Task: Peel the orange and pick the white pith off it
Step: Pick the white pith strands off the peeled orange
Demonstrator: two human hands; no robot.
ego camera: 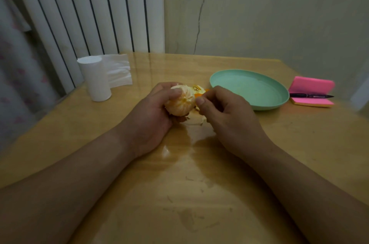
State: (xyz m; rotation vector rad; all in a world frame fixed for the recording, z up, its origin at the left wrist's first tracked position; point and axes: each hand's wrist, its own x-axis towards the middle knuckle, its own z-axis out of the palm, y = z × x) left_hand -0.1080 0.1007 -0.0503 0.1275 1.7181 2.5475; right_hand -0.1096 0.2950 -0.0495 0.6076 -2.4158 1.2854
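My left hand grips a peeled orange, pale with white pith over its segments, just above the wooden table. My right hand sits right beside it, thumb and forefinger pinched together at the orange's right side; what they pinch is too small to make out. Loose pieces of orange peel lie on the table behind both hands, partly hidden by them.
A green plate lies to the right of my hands. Farther right, a black pen rests on pink sticky notes. A white paper roll stands at the back left near the radiator. Small scraps dot the wooden table near me.
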